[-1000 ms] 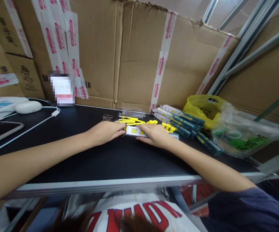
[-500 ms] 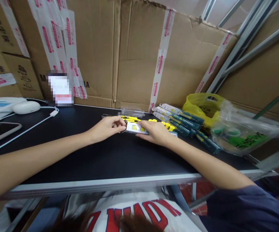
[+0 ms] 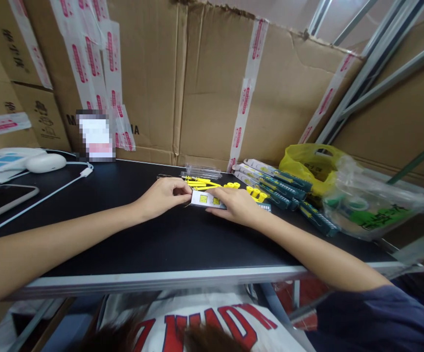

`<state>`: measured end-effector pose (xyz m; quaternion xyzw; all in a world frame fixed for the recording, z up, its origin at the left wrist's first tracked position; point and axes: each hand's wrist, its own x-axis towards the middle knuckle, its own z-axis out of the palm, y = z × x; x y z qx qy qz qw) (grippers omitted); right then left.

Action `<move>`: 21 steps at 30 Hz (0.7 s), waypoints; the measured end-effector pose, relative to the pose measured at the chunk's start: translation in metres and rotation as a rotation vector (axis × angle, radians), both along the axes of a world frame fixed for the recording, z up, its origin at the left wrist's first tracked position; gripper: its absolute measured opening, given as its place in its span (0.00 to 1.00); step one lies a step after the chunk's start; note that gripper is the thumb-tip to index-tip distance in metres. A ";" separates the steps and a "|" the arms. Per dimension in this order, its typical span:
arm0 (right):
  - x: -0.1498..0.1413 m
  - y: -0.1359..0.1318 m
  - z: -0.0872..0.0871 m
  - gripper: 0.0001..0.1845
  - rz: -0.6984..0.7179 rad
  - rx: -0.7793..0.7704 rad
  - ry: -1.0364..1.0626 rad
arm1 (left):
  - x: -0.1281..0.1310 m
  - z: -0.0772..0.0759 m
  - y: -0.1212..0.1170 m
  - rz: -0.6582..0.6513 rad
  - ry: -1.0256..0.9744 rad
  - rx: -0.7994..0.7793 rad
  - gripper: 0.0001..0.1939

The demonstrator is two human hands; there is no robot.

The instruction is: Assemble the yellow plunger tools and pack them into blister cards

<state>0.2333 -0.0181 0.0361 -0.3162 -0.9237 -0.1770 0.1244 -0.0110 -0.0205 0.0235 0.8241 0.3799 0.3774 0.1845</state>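
My right hand (image 3: 239, 205) is wrapped round a slim box (image 3: 200, 198), white with yellow printed marks at its left end and dark green at its right. The box lies level just above or on the black table. My left hand (image 3: 167, 196) pinches at the box's left end, thumb and fingertips pressed together; whatever sits between them is too small to name. Just behind the box lie several yellow sticks (image 3: 200, 184). Small yellow spool-like pieces (image 3: 256, 194) rest behind my right hand.
Similar slim boxes (image 3: 281, 183) are stacked at the right, beside a yellow plastic bag (image 3: 307, 159) and a clear bag (image 3: 366, 205). Clear plastic tubes (image 3: 202, 172) lie at the back. A phone (image 3: 4, 200), a white cable (image 3: 50, 200) and a propped phone (image 3: 97, 137) are at the left.
My left fingertips have closed in against the box's left end, where a small dark bit showed before. The box stays in my right hand; the view has shifted slightly.
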 end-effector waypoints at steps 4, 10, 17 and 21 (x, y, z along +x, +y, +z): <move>0.002 0.003 0.001 0.25 -0.049 0.004 0.027 | 0.000 -0.003 0.004 0.005 -0.131 -0.144 0.09; 0.007 0.008 0.006 0.25 -0.117 -0.010 0.094 | -0.007 0.004 0.007 0.042 -0.141 -0.131 0.13; 0.007 0.010 0.001 0.25 -0.095 0.013 0.039 | -0.004 0.004 0.000 0.010 -0.063 0.006 0.11; 0.006 0.006 0.001 0.25 -0.071 0.013 0.064 | -0.002 0.000 0.000 0.014 -0.075 -0.012 0.10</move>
